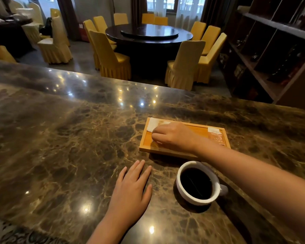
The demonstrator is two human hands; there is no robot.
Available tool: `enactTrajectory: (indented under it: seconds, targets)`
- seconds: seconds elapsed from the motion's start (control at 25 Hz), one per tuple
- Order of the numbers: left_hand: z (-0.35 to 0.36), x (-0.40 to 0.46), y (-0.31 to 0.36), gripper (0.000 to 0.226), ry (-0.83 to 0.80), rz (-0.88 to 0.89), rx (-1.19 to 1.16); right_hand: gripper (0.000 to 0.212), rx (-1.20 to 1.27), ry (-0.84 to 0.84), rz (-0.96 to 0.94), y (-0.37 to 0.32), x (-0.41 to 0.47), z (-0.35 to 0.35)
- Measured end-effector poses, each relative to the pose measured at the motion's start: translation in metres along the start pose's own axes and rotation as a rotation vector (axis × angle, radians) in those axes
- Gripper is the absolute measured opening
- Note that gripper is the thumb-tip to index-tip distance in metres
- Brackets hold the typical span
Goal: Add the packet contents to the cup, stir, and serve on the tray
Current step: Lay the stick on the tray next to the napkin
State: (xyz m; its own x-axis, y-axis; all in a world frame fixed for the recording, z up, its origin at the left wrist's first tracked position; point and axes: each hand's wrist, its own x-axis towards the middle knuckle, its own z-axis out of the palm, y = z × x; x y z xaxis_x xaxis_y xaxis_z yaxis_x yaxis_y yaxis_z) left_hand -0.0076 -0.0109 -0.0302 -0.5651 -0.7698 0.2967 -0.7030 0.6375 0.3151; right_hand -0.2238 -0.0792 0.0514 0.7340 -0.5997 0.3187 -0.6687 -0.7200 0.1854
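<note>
Right hand point(173, 136), fingers curled down, rests in the tray point(144, 138), well left of the packet point(217, 136).

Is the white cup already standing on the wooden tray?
No, the cup stands on the marble counter, nearer to the person than the wooden tray.

- Right hand point(173, 136) covers the tray point(144, 138) middle; its fingertips and any grasp are hidden.
- Packet point(217, 136) print illegible.
- Napkin point(152, 125) partly covered.
</note>
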Motion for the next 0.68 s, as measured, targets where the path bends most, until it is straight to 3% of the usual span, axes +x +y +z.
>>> enactTrajectory:
  seconds: [0.4,0.56,0.68]
  targets:
    - [-0.001,0.0,0.001,0.049,0.003,-0.005,-0.007,0.023,0.067,-0.211,0.024,-0.001,-0.013,0.013]
    - [0.0,0.001,0.001,0.049,0.007,0.0,-0.011,0.026,0.102,-0.197,0.074,-0.003,-0.015,-0.001]
    - [0.001,0.001,0.0,0.05,0.011,0.003,-0.022,0.026,0.109,-0.09,0.181,-0.007,-0.021,-0.023]
